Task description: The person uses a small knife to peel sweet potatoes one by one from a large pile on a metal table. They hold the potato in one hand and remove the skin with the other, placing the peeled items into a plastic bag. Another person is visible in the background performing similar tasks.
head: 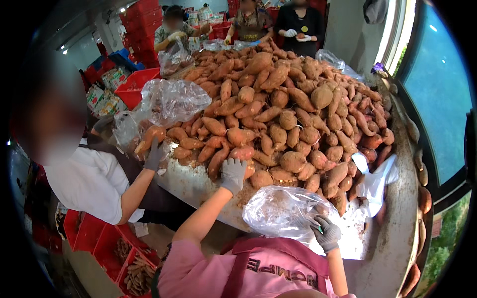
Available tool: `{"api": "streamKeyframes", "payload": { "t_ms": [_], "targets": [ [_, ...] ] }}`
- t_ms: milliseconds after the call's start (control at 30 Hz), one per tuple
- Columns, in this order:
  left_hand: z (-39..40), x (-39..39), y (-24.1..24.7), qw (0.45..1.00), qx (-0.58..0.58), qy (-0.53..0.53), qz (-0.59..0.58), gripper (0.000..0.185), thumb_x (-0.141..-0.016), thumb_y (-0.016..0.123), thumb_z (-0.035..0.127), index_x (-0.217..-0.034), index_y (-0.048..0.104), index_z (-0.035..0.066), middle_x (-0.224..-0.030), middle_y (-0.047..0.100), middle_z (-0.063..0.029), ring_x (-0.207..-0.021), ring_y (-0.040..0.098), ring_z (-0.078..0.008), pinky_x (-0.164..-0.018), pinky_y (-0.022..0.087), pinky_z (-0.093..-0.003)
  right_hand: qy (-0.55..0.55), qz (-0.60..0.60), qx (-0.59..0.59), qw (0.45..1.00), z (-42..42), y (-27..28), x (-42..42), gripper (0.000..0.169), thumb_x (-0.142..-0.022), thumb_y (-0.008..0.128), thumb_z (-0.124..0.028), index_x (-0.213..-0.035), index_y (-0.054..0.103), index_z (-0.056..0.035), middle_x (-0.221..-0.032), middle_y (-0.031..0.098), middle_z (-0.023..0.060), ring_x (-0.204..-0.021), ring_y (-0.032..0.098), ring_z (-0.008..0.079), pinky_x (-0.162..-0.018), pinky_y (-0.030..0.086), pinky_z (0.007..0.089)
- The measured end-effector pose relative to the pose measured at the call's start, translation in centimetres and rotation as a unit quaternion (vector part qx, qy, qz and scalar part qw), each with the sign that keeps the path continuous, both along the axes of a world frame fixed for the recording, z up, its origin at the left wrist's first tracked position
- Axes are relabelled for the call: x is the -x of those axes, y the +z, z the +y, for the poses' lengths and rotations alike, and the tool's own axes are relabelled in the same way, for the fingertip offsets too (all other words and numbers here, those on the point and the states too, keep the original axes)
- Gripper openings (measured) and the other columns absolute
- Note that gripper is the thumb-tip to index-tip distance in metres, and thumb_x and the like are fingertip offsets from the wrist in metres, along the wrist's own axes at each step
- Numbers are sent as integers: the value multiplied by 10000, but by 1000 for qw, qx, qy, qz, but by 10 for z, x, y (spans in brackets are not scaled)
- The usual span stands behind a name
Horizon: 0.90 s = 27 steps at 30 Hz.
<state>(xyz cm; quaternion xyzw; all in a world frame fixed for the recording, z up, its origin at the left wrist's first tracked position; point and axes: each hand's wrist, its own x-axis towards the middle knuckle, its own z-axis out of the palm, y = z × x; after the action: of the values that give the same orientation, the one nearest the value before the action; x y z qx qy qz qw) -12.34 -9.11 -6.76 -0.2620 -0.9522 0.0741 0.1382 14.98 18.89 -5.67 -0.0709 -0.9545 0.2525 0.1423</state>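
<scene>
In a grey knit glove, my left hand (pixel 233 175) lies at the near edge of a large heap of sweet potatoes (pixel 257 108). Its fingertips touch a reddish sweet potato (pixel 242 152); whether they grip it is not clear. My right hand (pixel 327 232), gloved alike, is curled around a small green object (pixel 319 229), mostly hidden in the fingers. Those fingers meet the side of a clear plastic bag (pixel 287 210), which lies puffed out on the worktable (pixel 223 212) in front of me.
To my left a co-worker's gloved hand (pixel 153 158) is beside a sweet potato and another clear bag (pixel 175 100). Red crates (pixel 98 242) holding sweet potatoes stand low at left. Several people work across the heap. A window (pixel 436 93) borders the ledge (pixel 402 208) at right.
</scene>
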Motion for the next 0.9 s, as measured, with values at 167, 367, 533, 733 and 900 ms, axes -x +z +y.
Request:
{"api": "streamKeyframes", "payload": {
  "t_ms": [167,367,533,733,900],
  "targets": [
    [-14,-2,12,994,-85,-67,0,435,-616,663,224,-1012,540,94,-900,526,-104,-874,498,-271,-783,386,-377,-13,-110,-49,993,3,-6,-15,413,-698,679,-358,-1044,628,-139,-1004,636,93,-812,631,300,-679,502,374],
    [-21,-10,35,934,-348,-86,-6,479,-607,685,184,-1044,541,52,-903,549,-143,-861,526,-332,-762,425,-409,-82,-124,-50,988,23,-15,-32,413,-651,722,-281,-1034,632,-155,-925,651,88,-797,628,292,-672,493,373],
    [-25,-9,68,740,-619,-138,-224,567,-623,781,197,-1090,531,-6,-1058,571,-71,-997,527,-169,-876,418,-308,-88,-47,88,991,27,26,-20,415,-704,740,-235,-1058,620,-54,-919,658,127,-822,636,225,-753,480,322],
    [-17,-33,88,305,-815,-123,-476,578,-690,705,107,-1197,452,-8,-1130,524,-56,-1016,527,-186,-881,431,-305,-68,21,181,981,11,76,18,285,-872,559,-92,-1125,523,36,-897,595,62,-763,542,113,-695,446,228],
    [-9,-42,72,516,-782,-138,-322,628,-630,763,154,-1166,472,3,-1094,555,-83,-970,560,-216,-842,460,-325,63,131,-31,989,-38,101,64,233,-844,510,-77,-1067,544,-19,-980,584,150,-884,547,332,-801,411,370]
  ]
}}
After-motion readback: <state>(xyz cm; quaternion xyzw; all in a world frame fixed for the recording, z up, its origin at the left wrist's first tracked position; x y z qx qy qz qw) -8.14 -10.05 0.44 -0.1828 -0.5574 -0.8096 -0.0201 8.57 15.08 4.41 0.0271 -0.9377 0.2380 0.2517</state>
